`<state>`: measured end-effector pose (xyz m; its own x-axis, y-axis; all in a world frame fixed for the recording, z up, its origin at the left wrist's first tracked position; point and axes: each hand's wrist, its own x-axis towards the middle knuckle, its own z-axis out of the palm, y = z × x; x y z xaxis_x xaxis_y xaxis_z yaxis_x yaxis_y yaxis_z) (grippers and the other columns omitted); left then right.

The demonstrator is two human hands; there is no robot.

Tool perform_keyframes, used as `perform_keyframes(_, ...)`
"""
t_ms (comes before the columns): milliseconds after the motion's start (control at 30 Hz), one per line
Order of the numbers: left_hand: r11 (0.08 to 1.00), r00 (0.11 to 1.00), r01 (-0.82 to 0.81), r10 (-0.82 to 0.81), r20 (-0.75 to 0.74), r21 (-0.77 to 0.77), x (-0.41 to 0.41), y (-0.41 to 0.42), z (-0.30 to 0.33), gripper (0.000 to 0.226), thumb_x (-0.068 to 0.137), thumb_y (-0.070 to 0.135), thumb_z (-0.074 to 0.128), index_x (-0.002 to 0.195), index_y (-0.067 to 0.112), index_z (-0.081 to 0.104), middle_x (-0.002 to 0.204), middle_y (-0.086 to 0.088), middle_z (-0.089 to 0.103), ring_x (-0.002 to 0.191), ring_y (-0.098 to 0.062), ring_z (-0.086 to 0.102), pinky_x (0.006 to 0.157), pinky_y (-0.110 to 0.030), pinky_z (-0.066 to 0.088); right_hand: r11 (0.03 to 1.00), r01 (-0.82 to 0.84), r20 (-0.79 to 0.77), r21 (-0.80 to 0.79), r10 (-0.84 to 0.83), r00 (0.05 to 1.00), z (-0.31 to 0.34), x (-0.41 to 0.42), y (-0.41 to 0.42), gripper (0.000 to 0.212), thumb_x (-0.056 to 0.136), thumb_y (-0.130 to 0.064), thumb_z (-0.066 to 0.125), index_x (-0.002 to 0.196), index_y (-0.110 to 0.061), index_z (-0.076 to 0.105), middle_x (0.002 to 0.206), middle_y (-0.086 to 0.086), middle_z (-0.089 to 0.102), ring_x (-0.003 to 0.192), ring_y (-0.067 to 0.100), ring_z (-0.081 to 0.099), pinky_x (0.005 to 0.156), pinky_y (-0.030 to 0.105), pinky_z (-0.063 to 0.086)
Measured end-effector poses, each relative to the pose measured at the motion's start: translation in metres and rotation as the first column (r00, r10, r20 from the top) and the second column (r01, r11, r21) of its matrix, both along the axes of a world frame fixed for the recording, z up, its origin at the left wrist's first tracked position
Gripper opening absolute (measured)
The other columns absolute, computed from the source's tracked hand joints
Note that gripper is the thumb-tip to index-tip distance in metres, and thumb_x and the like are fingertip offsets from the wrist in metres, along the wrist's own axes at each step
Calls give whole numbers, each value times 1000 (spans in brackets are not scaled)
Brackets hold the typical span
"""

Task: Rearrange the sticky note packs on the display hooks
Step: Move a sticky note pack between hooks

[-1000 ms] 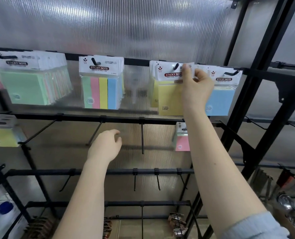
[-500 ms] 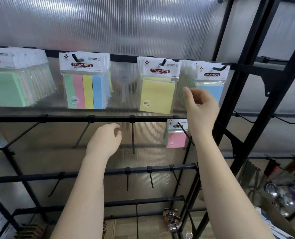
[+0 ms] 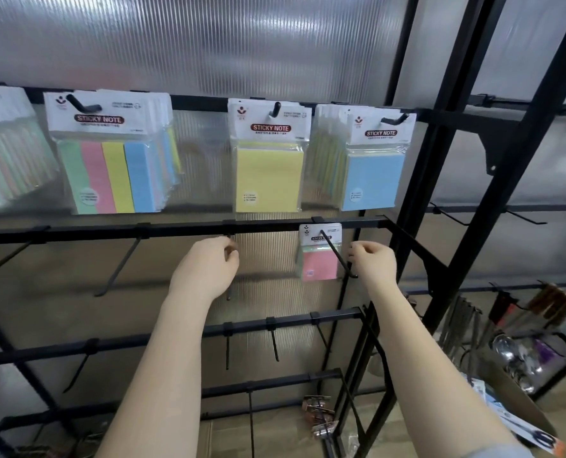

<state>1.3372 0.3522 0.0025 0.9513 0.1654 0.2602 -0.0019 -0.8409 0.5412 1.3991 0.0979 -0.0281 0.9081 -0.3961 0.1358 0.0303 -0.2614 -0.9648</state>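
On the top rail hang a four-colour strip pack (image 3: 109,150), a yellow pack (image 3: 268,160) and a blue pack (image 3: 372,163), each on its own hook. One rail lower, a small pink pack (image 3: 318,259) hangs at the back of a long hook (image 3: 339,256). My right hand (image 3: 372,264) is just right of that hook's tip, fingers loosely curled, holding nothing. Beneath the second rail (image 3: 176,229), my left hand (image 3: 205,267) hovers in front of a bare hook, fingers loosely curled and empty.
More packs (image 3: 4,153) hang at the far left of the top rail. Several bare hooks (image 3: 119,266) stick out from the lower rails. Black frame posts (image 3: 467,206) stand to the right, with kitchen utensils (image 3: 513,352) hanging beyond them.
My right hand let go of the yellow pack on the top hook and dropped to the pink pack's hook. The view shifted right. My left hand stayed put.
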Motion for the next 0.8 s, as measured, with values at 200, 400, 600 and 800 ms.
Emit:
perform_keyframes(200, 1000, 999, 6, -6, -32, -10, 14, -7, 2, 26, 96, 29, 42, 114, 26, 60, 103, 1, 62, 72, -17, 58, 62, -29, 49, 982, -176, -199, -61, 161, 967, -8, 38, -1, 14, 92, -12, 46, 89, -21, 58, 83, -1, 58, 74, 22, 56, 51, 14, 39)
perform_keyframes(400, 999, 999, 35, -35, 4, 16, 24, -7, 0, 31, 96, 28, 43, 124, 23, 58, 123, 2, 58, 92, -13, 51, 74, -31, 47, 986, -129, -163, -109, 110, 980, -12, 54, 4, 52, 95, -28, 54, 138, 0, 43, 139, 12, 50, 115, 22, 54, 92, 29, 41)
perform_keyframes(600, 1000, 1000, 17, -17, -13, -9, 29, -6, -2, 23, 96, 28, 42, 111, 27, 60, 95, 5, 59, 77, -14, 55, 63, -26, 44, 987, -12, -144, -159, -11, 990, -26, 58, 5, 40, 86, -31, 67, 112, -3, 57, 108, 6, 62, 108, 24, 56, 79, 24, 36)
perform_keyframes(800, 999, 999, 30, -31, -17, -31, 26, -2, -3, 23, 96, 28, 44, 112, 27, 60, 114, 4, 60, 81, -14, 59, 71, -29, 49, 986, -90, -143, -141, 70, 987, -34, 56, 8, 29, 88, -34, 65, 95, -5, 64, 84, 5, 63, 77, 25, 60, 71, 33, 48)
